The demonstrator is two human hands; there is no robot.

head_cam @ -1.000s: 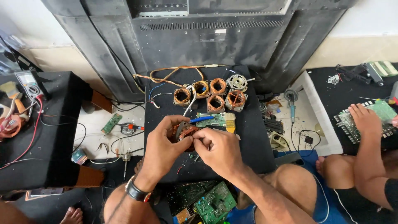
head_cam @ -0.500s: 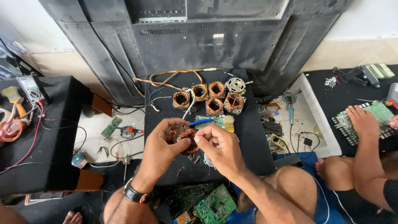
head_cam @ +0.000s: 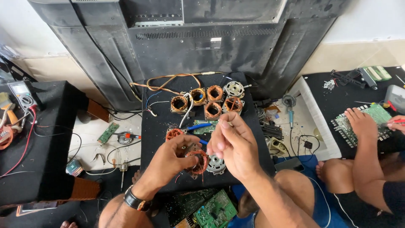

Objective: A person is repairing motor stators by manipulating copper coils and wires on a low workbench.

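My left hand [head_cam: 171,162] grips a small motor stator wound with copper wire [head_cam: 197,161] just above the black mat [head_cam: 158,122]. My right hand [head_cam: 232,143] is raised beside it, fingertips pinched together as if on a fine wire that I cannot make out. Under the hands lie another copper coil [head_cam: 173,134], a silver motor part [head_cam: 217,164], blue-handled pliers [head_cam: 198,126] and a small green board [head_cam: 205,128]. Farther back on the mat stand several copper-wound stators [head_cam: 213,101] and a silver motor [head_cam: 233,89].
A large dark TV back [head_cam: 202,38] leans against the wall. A multimeter [head_cam: 21,95] sits on a black case at left. Green circuit boards [head_cam: 213,210] lie near my knees. At right another person's hands [head_cam: 360,122] work on a green board [head_cam: 367,120]; a white tray [head_cam: 314,122] holds tools.
My right hand has lifted away from the stator, pinched fingers rising up and right. My left hand has kept hold of the stator, and the camera view shifted slightly.
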